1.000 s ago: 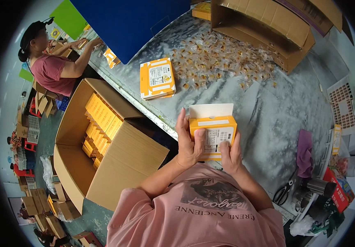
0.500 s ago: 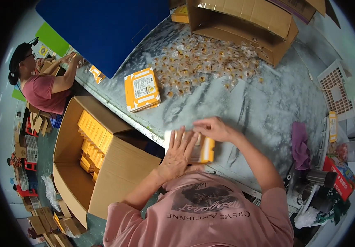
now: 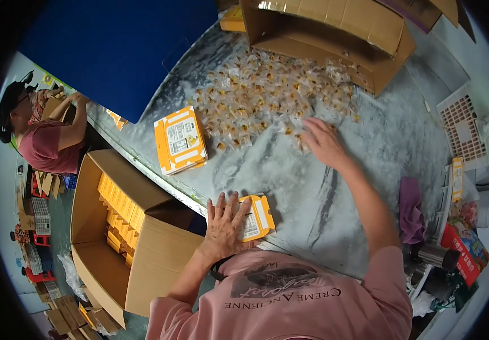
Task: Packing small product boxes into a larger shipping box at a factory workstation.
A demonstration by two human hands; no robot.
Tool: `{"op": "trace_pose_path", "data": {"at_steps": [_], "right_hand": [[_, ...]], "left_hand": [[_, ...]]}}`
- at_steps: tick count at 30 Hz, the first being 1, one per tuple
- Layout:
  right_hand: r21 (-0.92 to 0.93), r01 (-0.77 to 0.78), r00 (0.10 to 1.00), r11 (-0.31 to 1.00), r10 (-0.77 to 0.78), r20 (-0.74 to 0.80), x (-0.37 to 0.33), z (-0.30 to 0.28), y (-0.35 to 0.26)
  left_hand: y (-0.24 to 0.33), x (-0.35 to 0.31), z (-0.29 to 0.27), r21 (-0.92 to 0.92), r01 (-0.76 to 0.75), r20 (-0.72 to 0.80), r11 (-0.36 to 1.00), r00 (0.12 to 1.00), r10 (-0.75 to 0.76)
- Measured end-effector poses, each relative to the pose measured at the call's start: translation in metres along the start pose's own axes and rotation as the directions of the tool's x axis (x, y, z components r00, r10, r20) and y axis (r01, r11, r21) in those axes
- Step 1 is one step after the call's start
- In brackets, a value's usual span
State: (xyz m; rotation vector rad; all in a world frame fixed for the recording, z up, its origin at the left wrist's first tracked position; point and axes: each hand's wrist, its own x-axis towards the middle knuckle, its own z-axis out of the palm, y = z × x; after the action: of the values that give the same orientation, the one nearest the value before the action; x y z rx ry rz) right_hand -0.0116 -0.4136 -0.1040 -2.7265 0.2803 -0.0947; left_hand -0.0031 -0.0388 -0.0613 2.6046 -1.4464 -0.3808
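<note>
nearest me, my left hand (image 3: 225,226) lies flat, fingers spread apart, pressing on a small yellow carton (image 3: 257,216) at the near edge of the grey bench (image 3: 369,147); the carton, which i held upright in both hands a second ago, now lies on its side with its end flap open toward the right. just left of it, below the bench edge, an open cardboard box (image 3: 120,238) stands on the floor with yellow cartons stacked along one wall. my right hand (image 3: 322,141) has left the carton and stretched out across the bench, fingers loosely apart and clamped on nothing, its tips touching the near fringe of a wide scatter of small clear-wrapped sweets (image 3: 267,96). i read that shift as the carton now made up and pinned in place while the reach goes to the sweets that would go in it. left of the sweets lies a short stack of flat yellow carton blanks (image 3: 180,139). beyond them stands a large open cardboard box (image 3: 335,34), and at far left a co-worker in a red shirt (image 3: 46,144) bends over other cartons.
</note>
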Motion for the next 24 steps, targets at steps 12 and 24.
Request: {"op": "trace_pose_path", "data": {"at_steps": [12,24], "right_hand": [[0.685,-0.081,0.79,0.724,0.466,-0.399,-0.136,0.01,0.06],[0.111,0.032,0.919,0.993,0.015,-0.394,-0.055,0.025,0.002]], "left_hand": [[0.004,0.01,0.009,0.029,0.008,-0.067,1.0,0.998,-0.006],[0.008,0.007,0.013,0.047,0.014,-0.109,0.999,0.994,-0.009]]}}
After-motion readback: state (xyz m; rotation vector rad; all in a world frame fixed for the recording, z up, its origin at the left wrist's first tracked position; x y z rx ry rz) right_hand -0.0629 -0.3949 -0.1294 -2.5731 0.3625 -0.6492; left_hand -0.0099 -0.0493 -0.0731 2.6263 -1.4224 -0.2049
